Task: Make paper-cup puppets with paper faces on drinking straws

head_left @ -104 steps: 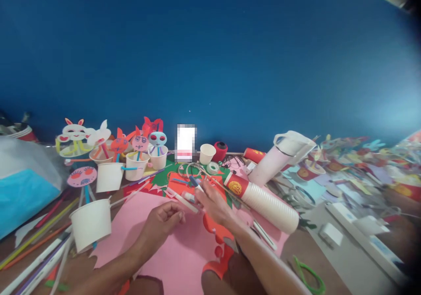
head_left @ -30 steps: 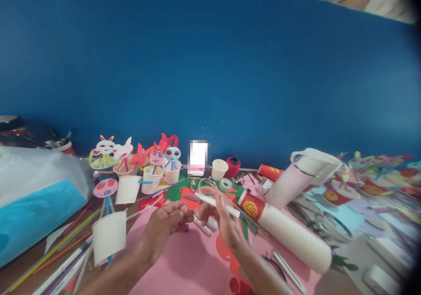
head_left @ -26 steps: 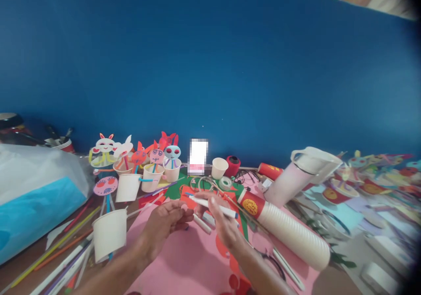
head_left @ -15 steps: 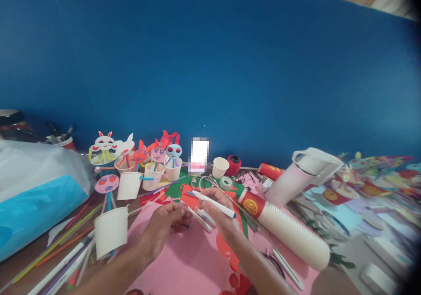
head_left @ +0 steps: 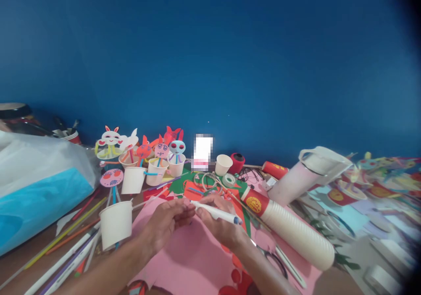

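Observation:
Over the pink paper, my two hands meet near the middle of the table. My right hand is closed round a white marker pen with a blue end, which points down to the right. The pen's other end reaches the fingertips of my left hand. Those fingers are pinched together, and whatever they hold is hidden. Just beyond the hands lie orange paper and a roll of tape.
Paper cups with cut-out faces, such as a pink one, stand at the left beside pipe cleaners and a plastic bag. On the right are stacked paper cups, a pitcher and scissors. A blue wall rises behind.
My right hand's marker has come down to my left fingertips. The white stick between my hands no longer shows. The view has shifted slightly.

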`<action>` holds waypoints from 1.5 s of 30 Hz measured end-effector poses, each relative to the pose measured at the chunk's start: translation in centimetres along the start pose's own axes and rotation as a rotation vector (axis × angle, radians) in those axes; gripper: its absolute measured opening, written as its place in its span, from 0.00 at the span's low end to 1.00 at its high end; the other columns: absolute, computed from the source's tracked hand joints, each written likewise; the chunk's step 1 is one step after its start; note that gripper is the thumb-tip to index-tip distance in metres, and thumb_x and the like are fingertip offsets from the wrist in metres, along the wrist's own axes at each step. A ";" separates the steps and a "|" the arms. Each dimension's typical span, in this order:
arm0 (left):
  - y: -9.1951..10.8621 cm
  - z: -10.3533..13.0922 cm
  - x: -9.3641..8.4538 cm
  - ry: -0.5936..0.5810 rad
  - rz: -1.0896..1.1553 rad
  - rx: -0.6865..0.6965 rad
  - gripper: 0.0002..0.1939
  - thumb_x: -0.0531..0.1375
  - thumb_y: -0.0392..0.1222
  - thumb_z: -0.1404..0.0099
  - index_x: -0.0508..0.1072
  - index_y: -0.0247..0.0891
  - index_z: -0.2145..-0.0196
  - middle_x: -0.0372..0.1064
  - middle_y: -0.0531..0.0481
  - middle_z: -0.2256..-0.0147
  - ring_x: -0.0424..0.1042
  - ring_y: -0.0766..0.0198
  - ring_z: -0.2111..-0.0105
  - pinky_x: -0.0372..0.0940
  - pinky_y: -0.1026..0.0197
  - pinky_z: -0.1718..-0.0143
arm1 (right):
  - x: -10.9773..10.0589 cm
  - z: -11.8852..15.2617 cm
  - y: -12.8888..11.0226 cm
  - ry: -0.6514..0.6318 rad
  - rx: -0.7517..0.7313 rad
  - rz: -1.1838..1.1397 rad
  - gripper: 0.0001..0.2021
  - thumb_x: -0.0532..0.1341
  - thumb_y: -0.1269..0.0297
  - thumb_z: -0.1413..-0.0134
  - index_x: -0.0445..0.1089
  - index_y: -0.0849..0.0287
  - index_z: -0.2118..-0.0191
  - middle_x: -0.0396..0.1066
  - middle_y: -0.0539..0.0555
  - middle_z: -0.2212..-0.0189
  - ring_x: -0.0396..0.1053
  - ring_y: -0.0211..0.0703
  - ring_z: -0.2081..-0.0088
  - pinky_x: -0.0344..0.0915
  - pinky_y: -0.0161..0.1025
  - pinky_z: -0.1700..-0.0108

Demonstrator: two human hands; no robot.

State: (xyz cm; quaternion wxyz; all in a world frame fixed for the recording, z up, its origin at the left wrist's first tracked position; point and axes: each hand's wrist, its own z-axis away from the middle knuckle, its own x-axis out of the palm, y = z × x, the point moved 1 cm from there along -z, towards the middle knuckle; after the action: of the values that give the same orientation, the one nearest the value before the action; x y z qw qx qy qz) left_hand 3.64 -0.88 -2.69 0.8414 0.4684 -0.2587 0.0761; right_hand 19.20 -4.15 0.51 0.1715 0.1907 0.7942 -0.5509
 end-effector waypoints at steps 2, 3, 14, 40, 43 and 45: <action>0.0 0.2 0.1 -0.014 -0.004 -0.004 0.04 0.60 0.34 0.48 0.72 0.31 0.72 0.74 0.45 0.72 0.73 0.62 0.69 0.66 0.62 0.65 | 0.2 -0.1 -0.2 -0.016 -0.054 0.052 0.03 0.57 0.68 0.51 0.68 0.56 0.71 0.70 0.52 0.75 0.66 0.43 0.73 0.63 0.39 0.70; 0.0 0.3 0.2 -0.024 -0.010 -0.010 0.05 0.60 0.34 0.48 0.72 0.31 0.71 0.74 0.45 0.72 0.72 0.63 0.70 0.66 0.62 0.67 | 0.2 -0.1 -0.3 -0.025 -0.081 0.062 0.03 0.57 0.69 0.51 0.68 0.55 0.72 0.70 0.51 0.76 0.66 0.42 0.74 0.63 0.39 0.71; 0.1 1.1 0.4 -0.045 -0.030 -0.020 0.04 0.58 0.35 0.45 0.71 0.31 0.71 0.71 0.47 0.74 0.71 0.64 0.72 0.64 0.62 0.69 | 0.5 -0.1 0.2 -0.072 -0.113 0.105 0.04 0.56 0.67 0.49 0.67 0.57 0.72 0.70 0.51 0.77 0.67 0.40 0.76 0.62 0.36 0.74; -0.1 0.9 0.3 -0.053 -0.044 0.014 0.05 0.59 0.35 0.46 0.72 0.29 0.71 0.72 0.45 0.74 0.71 0.63 0.71 0.64 0.61 0.67 | 0.3 0.0 0.9 -0.066 -0.155 0.174 0.04 0.56 0.71 0.51 0.65 0.55 0.70 0.70 0.51 0.77 0.68 0.42 0.75 0.64 0.38 0.73; -0.1 0.8 0.3 -0.048 -0.043 0.013 0.06 0.60 0.36 0.47 0.72 0.29 0.72 0.72 0.45 0.73 0.71 0.62 0.71 0.64 0.61 0.67 | 0.2 -0.2 0.4 -0.069 -0.161 0.177 0.04 0.56 0.70 0.50 0.65 0.55 0.70 0.71 0.51 0.76 0.68 0.42 0.75 0.64 0.38 0.74; -0.2 0.7 0.2 -0.044 -0.042 0.012 0.06 0.61 0.36 0.48 0.72 0.30 0.72 0.72 0.45 0.73 0.71 0.62 0.70 0.64 0.61 0.67 | 0.1 -0.3 0.1 -0.075 -0.150 0.186 0.03 0.55 0.70 0.50 0.65 0.56 0.70 0.71 0.51 0.76 0.68 0.41 0.76 0.63 0.37 0.74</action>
State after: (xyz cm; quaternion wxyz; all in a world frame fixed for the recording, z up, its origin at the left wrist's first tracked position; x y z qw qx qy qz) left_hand 3.63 -1.60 -2.44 0.8339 0.4804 -0.2670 0.0497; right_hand 19.17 -3.85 0.48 0.2652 0.2293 0.8051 -0.4785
